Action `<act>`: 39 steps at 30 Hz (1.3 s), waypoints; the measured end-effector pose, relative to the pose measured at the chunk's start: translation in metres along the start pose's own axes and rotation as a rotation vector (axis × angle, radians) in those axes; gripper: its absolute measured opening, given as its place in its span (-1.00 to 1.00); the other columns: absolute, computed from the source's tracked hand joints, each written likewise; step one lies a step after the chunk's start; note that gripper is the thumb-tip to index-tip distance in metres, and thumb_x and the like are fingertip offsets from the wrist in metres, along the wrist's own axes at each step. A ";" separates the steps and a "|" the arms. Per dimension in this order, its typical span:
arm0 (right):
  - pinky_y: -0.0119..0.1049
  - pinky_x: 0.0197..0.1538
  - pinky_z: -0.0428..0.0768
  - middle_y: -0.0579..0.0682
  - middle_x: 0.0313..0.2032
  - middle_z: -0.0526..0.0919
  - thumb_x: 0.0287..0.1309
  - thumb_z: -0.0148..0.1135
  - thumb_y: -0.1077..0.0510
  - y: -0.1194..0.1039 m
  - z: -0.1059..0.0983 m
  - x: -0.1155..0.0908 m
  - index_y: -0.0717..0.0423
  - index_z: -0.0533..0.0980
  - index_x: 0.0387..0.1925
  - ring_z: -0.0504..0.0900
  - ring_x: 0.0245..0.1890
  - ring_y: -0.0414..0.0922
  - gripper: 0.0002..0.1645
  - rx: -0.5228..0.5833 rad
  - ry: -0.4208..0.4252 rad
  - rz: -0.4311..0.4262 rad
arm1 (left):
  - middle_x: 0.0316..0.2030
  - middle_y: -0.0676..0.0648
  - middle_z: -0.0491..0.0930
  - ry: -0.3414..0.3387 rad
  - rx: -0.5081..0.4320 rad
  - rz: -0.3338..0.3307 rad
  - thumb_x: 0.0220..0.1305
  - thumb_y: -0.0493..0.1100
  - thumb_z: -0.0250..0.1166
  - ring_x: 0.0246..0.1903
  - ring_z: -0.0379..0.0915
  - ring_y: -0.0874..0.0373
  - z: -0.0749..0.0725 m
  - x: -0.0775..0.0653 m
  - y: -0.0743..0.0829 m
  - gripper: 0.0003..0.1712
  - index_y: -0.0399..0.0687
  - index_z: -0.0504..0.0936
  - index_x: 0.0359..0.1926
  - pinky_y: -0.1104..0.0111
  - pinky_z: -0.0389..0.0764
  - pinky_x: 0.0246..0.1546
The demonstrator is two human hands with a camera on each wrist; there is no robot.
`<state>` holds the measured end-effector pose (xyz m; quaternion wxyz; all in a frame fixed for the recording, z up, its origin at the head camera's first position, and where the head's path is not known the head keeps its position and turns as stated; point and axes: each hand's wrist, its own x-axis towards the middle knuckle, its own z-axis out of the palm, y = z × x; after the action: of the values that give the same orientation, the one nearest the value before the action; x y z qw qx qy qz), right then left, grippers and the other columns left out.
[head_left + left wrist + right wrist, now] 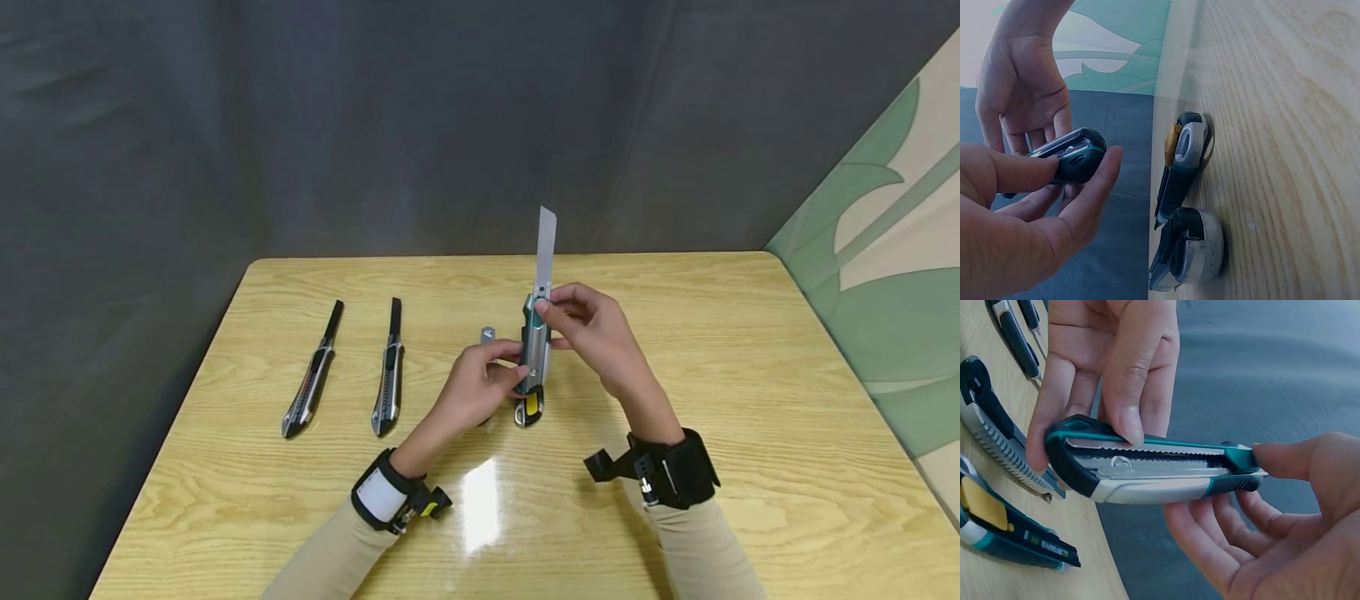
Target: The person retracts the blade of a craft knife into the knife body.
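Between my two hands is a utility knife (536,346) with a silver, black and teal body, lifted off the table. Its long blade (546,246) sticks out of the front end, pointing away from me. My left hand (474,385) pinches the rear of the body, thumb on top, as the right wrist view shows. At the front end my right hand (600,337) holds the knife, its thumb on the teal slider (1241,459) and its fingers beneath. Under the held knife, a utility knife with a yellow part (532,405) lies on the table, largely covered in the head view.
Two black-and-silver utility knives (309,392) (387,387) lie on the left of the wooden table (720,333). Another silver knife (1007,434) lies beside the yellow-marked one, mostly behind my left hand in the head view. A dark curtain (420,125) hangs behind the table.
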<state>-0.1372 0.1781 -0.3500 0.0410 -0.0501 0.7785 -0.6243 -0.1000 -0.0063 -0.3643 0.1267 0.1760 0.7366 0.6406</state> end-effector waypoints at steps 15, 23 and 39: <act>-0.28 -0.32 0.78 0.06 -0.29 0.65 0.14 0.26 -0.07 0.007 0.003 0.004 0.21 0.50 -0.13 0.64 -0.31 -0.04 -0.56 0.053 0.050 -0.041 | -0.08 -0.46 0.50 0.011 -0.025 0.005 0.26 -0.43 0.12 -0.27 0.57 -0.24 0.002 0.000 -0.001 -0.62 -0.43 0.46 0.11 -0.11 0.72 -0.22; -0.33 -0.34 0.77 0.02 -0.31 0.66 0.13 0.29 0.02 0.009 0.006 0.002 0.26 0.49 -0.15 0.66 -0.33 -0.05 -0.59 0.094 0.110 -0.054 | -0.12 -0.47 0.49 0.028 -0.047 -0.005 0.24 -0.45 0.14 -0.31 0.57 -0.26 0.004 -0.001 0.000 -0.59 -0.44 0.44 0.13 -0.10 0.72 -0.24; -0.33 -0.31 0.77 0.05 -0.34 0.59 0.15 0.27 0.16 0.009 0.004 0.000 0.31 0.46 -0.17 0.65 -0.35 -0.06 -0.69 0.130 0.067 -0.086 | -0.16 -0.48 0.50 0.046 -0.066 -0.014 0.22 -0.44 0.17 -0.29 0.57 -0.24 0.007 -0.002 -0.004 -0.59 -0.43 0.46 0.12 -0.10 0.72 -0.25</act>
<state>-0.1370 0.1758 -0.3597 -0.0088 -0.0599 0.7345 -0.6759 -0.0959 -0.0016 -0.3690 0.1199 0.1518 0.7192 0.6674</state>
